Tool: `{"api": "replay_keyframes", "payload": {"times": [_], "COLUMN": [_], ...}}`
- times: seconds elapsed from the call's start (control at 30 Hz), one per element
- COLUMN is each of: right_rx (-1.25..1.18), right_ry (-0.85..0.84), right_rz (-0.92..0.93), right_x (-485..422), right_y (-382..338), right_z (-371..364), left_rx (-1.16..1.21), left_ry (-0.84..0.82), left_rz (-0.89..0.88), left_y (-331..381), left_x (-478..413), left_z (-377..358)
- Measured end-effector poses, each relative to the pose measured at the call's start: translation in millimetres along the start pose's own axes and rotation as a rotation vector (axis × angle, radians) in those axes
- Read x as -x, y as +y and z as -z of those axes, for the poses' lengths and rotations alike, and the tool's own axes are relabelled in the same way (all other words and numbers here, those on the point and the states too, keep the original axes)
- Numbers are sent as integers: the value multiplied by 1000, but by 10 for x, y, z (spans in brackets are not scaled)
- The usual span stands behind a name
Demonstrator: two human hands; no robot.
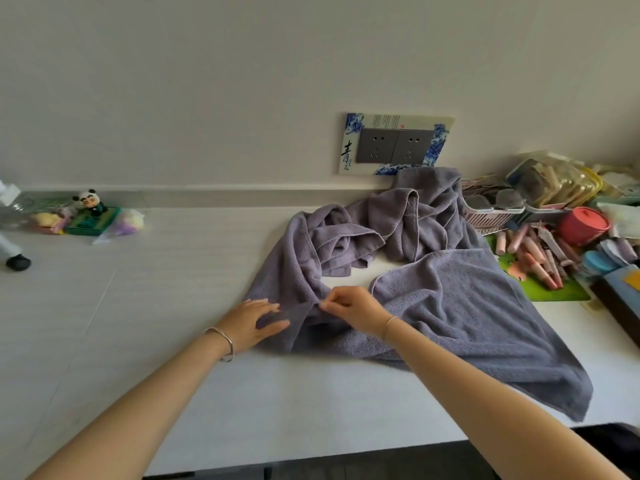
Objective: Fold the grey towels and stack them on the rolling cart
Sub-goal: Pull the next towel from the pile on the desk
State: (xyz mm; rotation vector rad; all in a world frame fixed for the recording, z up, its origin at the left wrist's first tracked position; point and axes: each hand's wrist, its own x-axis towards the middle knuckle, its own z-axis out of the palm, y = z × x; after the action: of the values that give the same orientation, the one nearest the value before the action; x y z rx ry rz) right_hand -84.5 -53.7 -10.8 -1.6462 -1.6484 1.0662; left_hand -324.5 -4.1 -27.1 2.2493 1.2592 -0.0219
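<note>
Pinching a raised fold of the grey towel (467, 323), the right hand (349, 306) sits just below the middle of the frame, its thumb and forefinger closed on the cloth and the other fingers curled in behind. Just to its left, the left hand (254, 323) lies flat on the towel's near left edge, fingers straight and slightly spread, gripping nothing. A silver bangle (223, 344) circles the left wrist and a thin bracelet (389, 323) the right; both forearms reach in from the bottom of the frame.

From the pinched fold the towel spreads unfolded toward the lower right across the white table (173, 341), one corner reaching close to the table's near edge. Above the hands, more grey cloth lies in a crumpled heap (398, 220) that runs up to the wall at centre right; whether it is one piece with the spread towel or separate pieces I cannot tell.

On the wall above the heap is a double socket plate (394, 145) with a blue-and-white surround. At the right edge of the frame, beside the heap, stand a pink basket (491, 209), a red lidded pot (583, 225) and a scatter of pink tubes (533, 251) on a green mat (554, 292). At the far left, against the wall, a small panda figure (90, 201) sits among bagged odds and ends
</note>
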Motion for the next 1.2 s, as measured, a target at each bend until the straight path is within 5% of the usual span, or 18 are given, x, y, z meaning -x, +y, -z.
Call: {"api": "replay_keyframes", "payload": {"times": [0.13, 0.27, 0.47, 0.67, 0.87, 1.0, 1.1, 1.2], "right_rx": [-174, -233, -493, -111, -5, -138, -310, -343], "right_ry": [118, 168, 295, 653, 413, 49, -261, -315], "right_rz": [-118, -120, -100, -177, -167, -291, -461, -547], "right_x": [42, 131, 60, -256, -203, -31, 86, 86], "right_y": [-91, -255, -609, -364, -205, -437, -646, -713], "right_z": [313, 563, 984, 880, 356, -29, -259, -470], "left_rx": [6, 274, 593, 397, 350, 400, 396, 425], "left_ry": [28, 102, -143, 446, 222, 73, 132, 262], "left_rz": [0, -39, -88, 111, 334, 315, 232, 177], "left_y": [-140, 147, 738, 473, -19, -219, -302, -404], "left_x": [58, 52, 76, -219, -50, 150, 248, 319], "left_z": [67, 479, 1495, 1251, 524, 308, 256, 269]}}
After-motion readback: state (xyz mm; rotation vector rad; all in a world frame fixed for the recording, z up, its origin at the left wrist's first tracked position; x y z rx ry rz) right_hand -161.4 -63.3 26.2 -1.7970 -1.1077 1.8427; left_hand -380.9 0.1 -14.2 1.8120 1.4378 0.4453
